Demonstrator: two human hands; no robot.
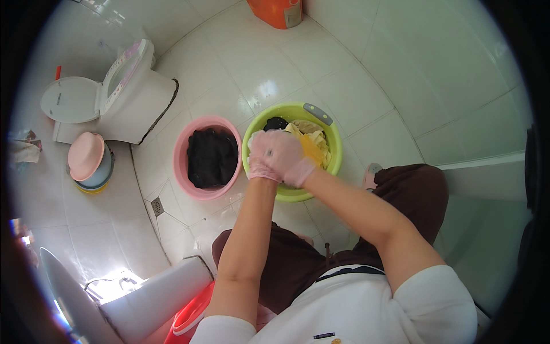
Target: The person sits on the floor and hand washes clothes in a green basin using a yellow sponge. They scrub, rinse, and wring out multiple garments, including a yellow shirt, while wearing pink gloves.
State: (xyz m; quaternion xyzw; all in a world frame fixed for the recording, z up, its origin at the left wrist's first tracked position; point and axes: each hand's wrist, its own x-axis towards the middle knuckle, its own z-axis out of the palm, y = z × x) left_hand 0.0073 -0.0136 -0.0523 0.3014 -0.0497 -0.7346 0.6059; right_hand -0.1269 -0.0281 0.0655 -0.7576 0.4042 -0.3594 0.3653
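Note:
Both my hands wear thin pink translucent gloves and are pressed close together over a lime-green plastic basin [337, 172], blurred by motion. My left hand [261, 157] is at the basin's left side, its fingers mostly hidden. My right hand [293, 160] lies against it, curled, with a bright yellow cloth [313, 148] coming out beside it. Pale yellow clothing [320, 139] and a black cloth [275, 124] lie in the basin behind my hands. To the left, a pink basin [178, 172] touches or nearly touches the green one. It contains dark wet-looking clothing [212, 158].
A white toilet [133, 107] with a raised seat stands at left. Beside it are stacked basins [88, 157]. A floor drain [157, 206] is near the pink basin. A red bucket [193, 309] stands near my left arm, and an orange container [275, 13] at the far wall.

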